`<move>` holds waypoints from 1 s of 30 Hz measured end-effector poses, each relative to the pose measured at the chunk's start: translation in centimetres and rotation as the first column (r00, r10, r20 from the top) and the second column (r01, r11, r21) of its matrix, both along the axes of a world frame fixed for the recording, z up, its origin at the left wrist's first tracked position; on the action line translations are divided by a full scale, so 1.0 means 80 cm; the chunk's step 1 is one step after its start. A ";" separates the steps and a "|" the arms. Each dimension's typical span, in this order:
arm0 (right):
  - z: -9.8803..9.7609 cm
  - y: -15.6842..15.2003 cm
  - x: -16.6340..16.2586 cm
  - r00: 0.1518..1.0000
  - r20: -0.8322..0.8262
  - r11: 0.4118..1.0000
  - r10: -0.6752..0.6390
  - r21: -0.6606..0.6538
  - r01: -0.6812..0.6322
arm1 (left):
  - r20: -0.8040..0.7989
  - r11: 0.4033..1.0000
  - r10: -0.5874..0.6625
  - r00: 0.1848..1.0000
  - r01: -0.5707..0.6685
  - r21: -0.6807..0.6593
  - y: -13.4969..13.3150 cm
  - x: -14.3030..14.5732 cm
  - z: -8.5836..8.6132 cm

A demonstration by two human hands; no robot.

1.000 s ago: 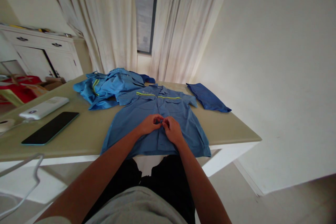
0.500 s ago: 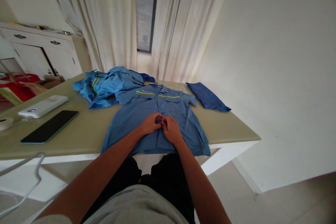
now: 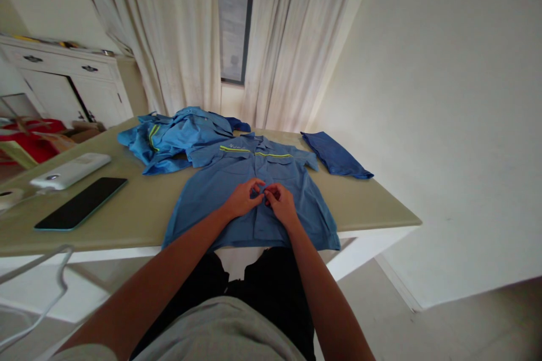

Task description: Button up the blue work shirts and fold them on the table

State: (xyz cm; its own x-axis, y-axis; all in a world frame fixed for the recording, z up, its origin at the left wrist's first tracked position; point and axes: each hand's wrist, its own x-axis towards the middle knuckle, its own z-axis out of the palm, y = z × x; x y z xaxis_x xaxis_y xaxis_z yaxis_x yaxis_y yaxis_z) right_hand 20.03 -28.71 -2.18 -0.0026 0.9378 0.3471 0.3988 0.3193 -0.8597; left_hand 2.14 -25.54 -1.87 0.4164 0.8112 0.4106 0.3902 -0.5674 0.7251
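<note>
A blue short-sleeved work shirt (image 3: 212, 194) with a yellow-green stripe across the chest lies spread face up, its collar at the far side and its hem at the table's near edge. Over the middle of its front, my left hand (image 3: 241, 198) has its thumb and forefinger apart with no cloth visible between them. Just to the right, my right hand (image 3: 281, 202) has its fingertips pinched together at the shirt's front opening. Whether a button is between those fingertips is too small to tell.
A crumpled lighter blue garment (image 3: 186, 132) lies at the back left, and a folded dark blue garment (image 3: 336, 155) at the back right. On the table's left are a black phone (image 3: 80, 203) and a white power bank (image 3: 71, 170) with a cable. A wall (image 3: 457, 124) rises on the right.
The left thumb and forefinger have parted and released the bit of cloth they pinched. The right hand has shifted slightly away from me, still at the front opening.
</note>
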 end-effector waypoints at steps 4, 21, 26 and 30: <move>0.002 0.000 -0.002 0.998 -0.008 0.997 -0.058 0.058 0.059 | -0.064 1.000 0.008 0.998 -0.007 0.005 -0.001 0.001 0.008; -0.022 -0.158 0.106 0.712 0.700 0.949 -0.061 0.261 -0.175 | -0.643 0.980 0.165 0.748 -0.054 0.189 -0.089 -0.138 -0.002; -0.002 -0.159 0.118 0.759 0.634 0.979 -0.146 0.202 0.020 | -0.657 0.992 0.012 0.753 0.074 0.103 -0.113 -0.160 0.014; 0.023 -0.126 0.111 0.745 0.630 0.975 -0.221 0.156 0.158 | -0.597 0.995 0.044 0.801 0.021 0.101 -0.088 -0.126 0.047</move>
